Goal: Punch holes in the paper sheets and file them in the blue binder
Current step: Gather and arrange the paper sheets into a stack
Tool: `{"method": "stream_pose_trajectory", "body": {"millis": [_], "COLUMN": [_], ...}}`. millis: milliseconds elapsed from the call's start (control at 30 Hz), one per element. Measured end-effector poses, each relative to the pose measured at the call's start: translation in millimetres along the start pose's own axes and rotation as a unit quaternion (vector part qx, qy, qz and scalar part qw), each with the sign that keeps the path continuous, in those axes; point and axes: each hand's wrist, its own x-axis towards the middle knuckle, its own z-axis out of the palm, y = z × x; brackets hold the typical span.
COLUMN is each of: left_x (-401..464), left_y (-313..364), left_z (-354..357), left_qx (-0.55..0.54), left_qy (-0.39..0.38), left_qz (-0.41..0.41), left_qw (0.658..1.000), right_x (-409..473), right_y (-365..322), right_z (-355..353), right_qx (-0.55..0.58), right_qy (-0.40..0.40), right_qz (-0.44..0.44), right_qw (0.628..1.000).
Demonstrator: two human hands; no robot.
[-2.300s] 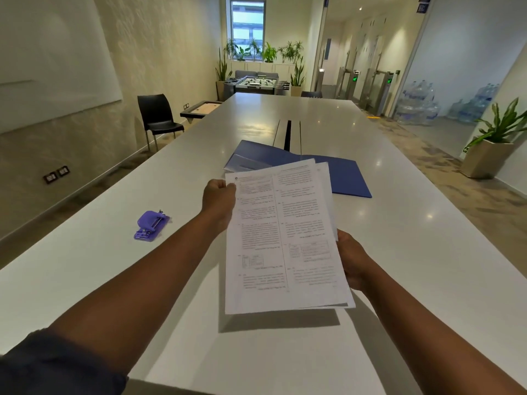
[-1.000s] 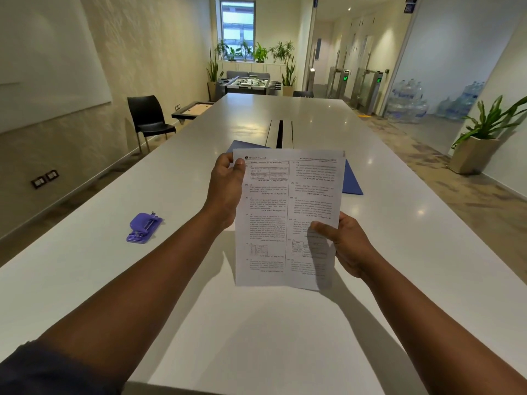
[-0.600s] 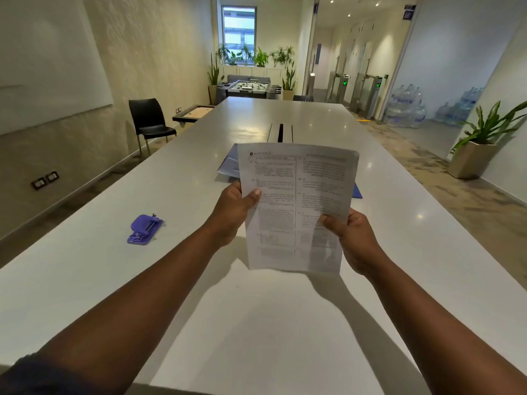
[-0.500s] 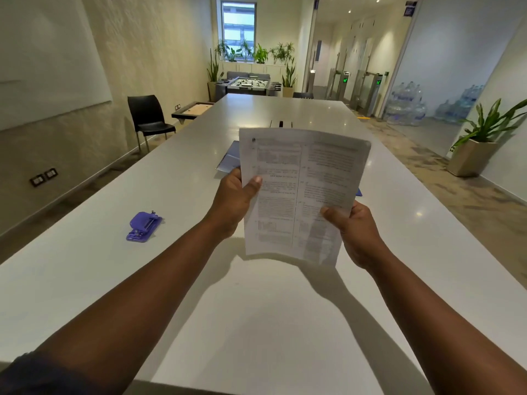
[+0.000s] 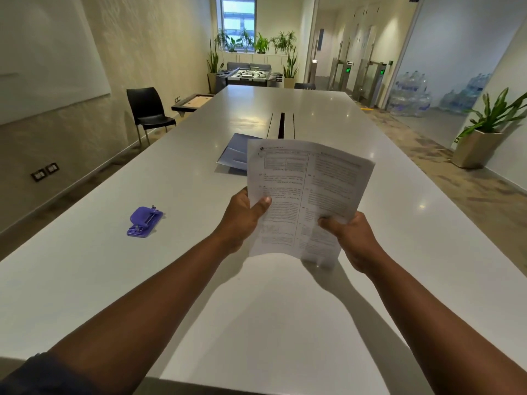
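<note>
At 9 o'clock a small purple plastic hole punch (image 5: 145, 222) lies flat on the long white desk (image 5: 85, 266), well apart from both hands, nothing touching it. Behind it, at approx 10 o'clock off the desk, a black plastic chair (image 5: 148, 109) stands by the textured wall.

Centre: the left hand (image 5: 242, 218) grips the left edge of the printed white paper sheets (image 5: 308, 195), thumb on the front face, fingers curled behind. The sheets are held up off the desk, tilted w/ the top edge leaning away and to the right, text in two columns, too blurred to read. How many sheets are in the stack can't be told.

At 12 o'clock, just past the sheets' top left corner, the blue binder (image 5: 235, 153) lies flat on the desk, mostly hidden behind the paper; a dark slot in the desk runs beyond it.

At approx 3 o'clock the right hand (image 5: 353, 238) clamps the sheets' lower right part, thumb on the front, fingers behind. The lower right corner bends slightly under that grip.

Far right, a green potted plant in a tan square planter (image 5: 482, 132) stands on the floor.
</note>
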Motion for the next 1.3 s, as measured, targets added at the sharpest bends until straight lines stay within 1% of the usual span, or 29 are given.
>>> {"method": "stream_pose_trajectory", "body": {"millis": [333, 833, 933, 1067, 1300], "left_x": [-4.8, -7.7, -8.3, -10.0, -10.4], "left_y": [-13.8, -22.5, -23.4, -26.8, -27.7], "left_z": [-0.8, -2.7, -2.1, -1.1, 2.1], "left_qx": [0.001, -0.005, -0.007, -0.011, 0.0], "left_qy": [-0.019, -0.009, -0.01, -0.014, -0.005], "left_qz": [-0.019, -0.023, -0.011, -0.027, -0.022], "left_qw": [1.0, 1.0, 1.0, 0.999, 1.0], "right_x": [-2.7, -3.3, -2.9, -2.7, -0.3], "right_y": [4.2, 10.4, 10.1, 12.6, 14.6], "right_z": [4.2, 5.0, 3.5, 4.1, 2.2], "right_qx": [-0.015, -0.009, -0.003, 0.004, -0.001], "right_qy": [0.003, 0.005, 0.01, 0.007, 0.01], "right_qz": [0.021, 0.042, 0.039, 0.047, 0.039], "right_qw": [1.0, 0.999, 0.999, 0.999, 0.999]}}
